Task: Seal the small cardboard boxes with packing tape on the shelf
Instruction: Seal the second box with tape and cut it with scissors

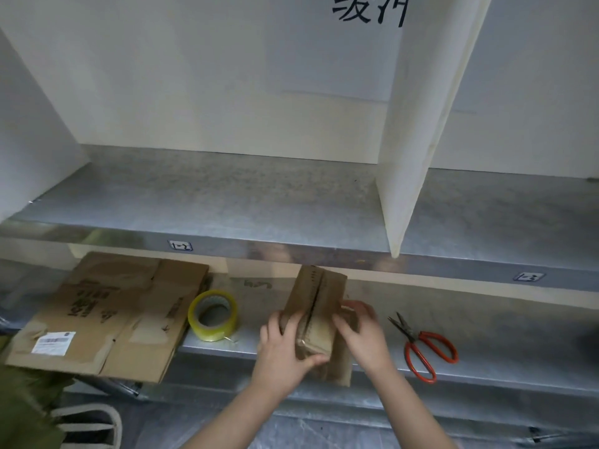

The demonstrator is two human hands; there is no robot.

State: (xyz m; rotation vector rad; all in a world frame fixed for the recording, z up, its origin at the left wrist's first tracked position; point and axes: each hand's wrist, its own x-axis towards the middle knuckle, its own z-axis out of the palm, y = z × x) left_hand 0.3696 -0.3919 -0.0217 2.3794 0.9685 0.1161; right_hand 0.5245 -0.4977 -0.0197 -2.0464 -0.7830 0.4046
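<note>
Hands meet on a small cardboard box (319, 315) at the bottom middle of the frame. The box sits on the front edge of the lower shelf (486, 322), and its near end sticks out a little past the edge. A dark line runs down its top where two flaps meet. The left hand (285, 348) grips the near left corner, with the thumb bent round the near end. The right hand (363, 332) holds the right side, with its fingers bent over the top flap; that hand is a bit blurry. A roll of clear, yellowish packing tape (212, 315) stands on the same shelf, just left of the box and not touching it. Red-handled scissors (424, 346) lie to the right, blades shut. At the lower left is a flat piece of cardboard (107, 315) with dark printed signs that are too blurry to read. It has a white sticker (53, 342) with tiny lines that are too small to read. The upper shelf (227, 202) is grey metal. A small tag (180, 245) on its front lip reads "1-2", and another tag (529, 277) far to the right looks like "1-3". A white divider (418, 140) stands on the upper shelf. Big black writing (369, 8) at the top is cut off by the frame.
</note>
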